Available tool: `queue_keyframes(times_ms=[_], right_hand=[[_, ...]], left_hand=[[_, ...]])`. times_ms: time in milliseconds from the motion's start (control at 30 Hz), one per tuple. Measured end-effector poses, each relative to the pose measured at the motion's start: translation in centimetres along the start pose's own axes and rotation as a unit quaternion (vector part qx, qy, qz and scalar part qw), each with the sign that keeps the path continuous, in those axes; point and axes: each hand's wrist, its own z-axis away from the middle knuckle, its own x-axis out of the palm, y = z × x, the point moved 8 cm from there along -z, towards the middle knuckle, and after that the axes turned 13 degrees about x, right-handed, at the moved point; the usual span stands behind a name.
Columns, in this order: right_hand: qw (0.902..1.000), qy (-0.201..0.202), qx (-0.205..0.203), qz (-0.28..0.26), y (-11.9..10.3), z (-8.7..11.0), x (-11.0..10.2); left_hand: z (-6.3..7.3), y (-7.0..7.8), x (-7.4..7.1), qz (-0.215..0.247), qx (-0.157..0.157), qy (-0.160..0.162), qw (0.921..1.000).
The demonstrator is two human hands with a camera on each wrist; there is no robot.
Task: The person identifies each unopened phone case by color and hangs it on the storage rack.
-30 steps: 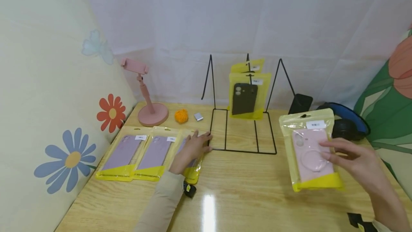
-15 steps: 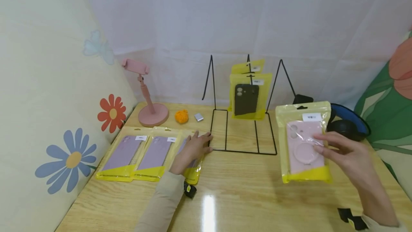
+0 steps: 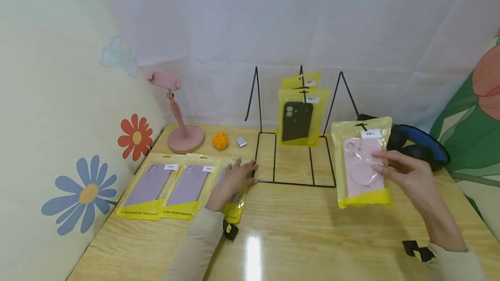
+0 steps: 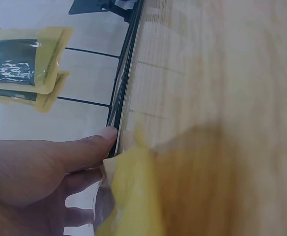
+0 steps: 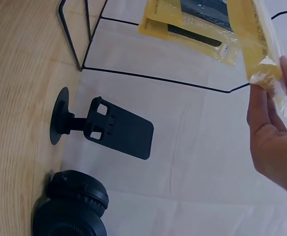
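My right hand (image 3: 410, 177) pinches the right edge of a packaged pink phone case (image 3: 363, 172) between thumb and fingers. This yellow-trimmed pouch is held upright above the table, right of the black wire display rack (image 3: 294, 183). In the right wrist view the pouch (image 5: 251, 44) shows edge-on. My left hand (image 3: 234, 181) lies at the rack's front left corner, its thumb against the bar in the left wrist view. Beneath that hand is a packaged purple phone case (image 3: 235, 211), partly hidden. Two packaged black phone cases (image 3: 297, 120) hang one behind the other on the rack's middle hook.
Two more packaged purple phone cases (image 3: 185, 187) lie flat at the left. Behind them stand a pink phone stand (image 3: 186, 138), an orange ball (image 3: 220, 141) and a small silver block (image 3: 241, 142). A black phone stand (image 5: 121, 130) and headphones (image 5: 74, 201) are back right.
My right hand has carried the packaged pink phone case left and slightly back, toward the rack. My left hand has stayed at the rack's corner.
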Motion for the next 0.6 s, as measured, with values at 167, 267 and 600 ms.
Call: queue_keyframes(times_ms=[167,267,600], right_hand=[[1.0,-0.001,0.0,-0.003,0.3,-1.8,0.4],[0.9999,0.001,0.008,-0.011,0.5,-3.1,0.7],[0.9922,-0.022,0.0,-0.122,0.4,-7.4,1.9]], left_hand=[[0.1,-0.1,0.0,0.007,0.0,-0.001,1.0],[0.2,0.1,0.0,0.009,0.004,0.0,0.9999],[0.1,0.0,0.0,0.0,0.001,-0.001,1.0]])
